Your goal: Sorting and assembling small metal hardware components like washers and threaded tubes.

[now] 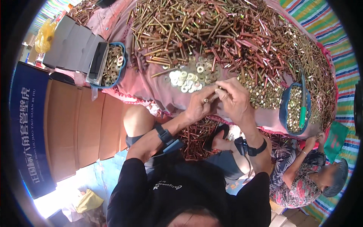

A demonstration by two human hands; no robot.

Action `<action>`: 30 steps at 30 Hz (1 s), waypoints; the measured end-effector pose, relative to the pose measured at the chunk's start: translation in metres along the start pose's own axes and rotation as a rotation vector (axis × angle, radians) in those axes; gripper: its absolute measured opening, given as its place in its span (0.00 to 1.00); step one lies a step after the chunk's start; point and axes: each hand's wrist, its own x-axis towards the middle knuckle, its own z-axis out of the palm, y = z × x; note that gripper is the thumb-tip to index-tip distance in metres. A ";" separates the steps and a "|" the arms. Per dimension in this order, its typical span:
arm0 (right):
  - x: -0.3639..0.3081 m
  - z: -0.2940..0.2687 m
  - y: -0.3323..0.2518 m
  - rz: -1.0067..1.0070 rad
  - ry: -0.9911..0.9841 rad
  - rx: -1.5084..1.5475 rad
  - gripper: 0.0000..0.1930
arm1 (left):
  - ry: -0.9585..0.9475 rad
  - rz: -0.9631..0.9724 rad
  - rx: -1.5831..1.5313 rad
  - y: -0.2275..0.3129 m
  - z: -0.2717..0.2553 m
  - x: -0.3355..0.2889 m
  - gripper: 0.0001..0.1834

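Over the near edge of the pink cloth, my left hand (199,105) is closed around a brass-coloured metal bolt (206,101), whose round end shows between the fingers. My right hand (235,99) meets it from the right, its thumb and fingers pinched together at the bolt's other end. What exactly the right fingertips grip is partly hidden. Just beyond the hands lie flat shiny washers (185,81) in a loose heap. Small brass-coloured nuts (261,92) spread to the right of my right hand. A big pile of long metal bolts (196,26) covers the far side.
A blue basket of washers (123,70) stands left, beside brown cartons (87,125). To the right, another blue basket (283,113) holds nuts and a green-handled tool (302,117). More bolts (194,138) lie below the cloth's edge. Another person (302,178) sits at the lower right.
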 end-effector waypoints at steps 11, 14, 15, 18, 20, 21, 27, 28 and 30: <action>-0.002 0.003 0.006 -0.095 0.064 -0.018 0.15 | -0.032 -0.022 0.029 -0.004 0.003 -0.005 0.20; -0.007 0.001 0.002 0.060 -0.021 0.035 0.14 | -0.033 -0.011 0.017 -0.016 -0.001 -0.013 0.19; -0.007 -0.003 0.003 0.187 -0.098 0.033 0.14 | 0.011 0.071 0.024 -0.016 0.000 -0.012 0.20; -0.007 0.002 -0.003 0.188 -0.007 0.139 0.12 | -0.002 0.010 0.002 -0.011 0.001 -0.011 0.21; -0.006 0.002 0.008 -0.046 0.061 0.029 0.13 | -0.084 -0.202 -0.078 -0.001 0.002 -0.009 0.22; -0.005 -0.001 0.008 -0.051 0.060 0.035 0.13 | -0.079 -0.201 -0.072 -0.006 0.001 -0.010 0.22; -0.002 -0.001 -0.010 0.276 0.056 0.148 0.12 | 0.006 -0.013 -0.004 -0.006 0.002 -0.006 0.19; -0.001 -0.001 -0.002 0.125 0.029 0.075 0.12 | -0.024 -0.044 -0.013 -0.009 0.001 -0.007 0.18; -0.004 -0.001 0.006 -0.031 0.002 -0.001 0.12 | -0.050 -0.070 -0.022 -0.009 0.001 -0.008 0.16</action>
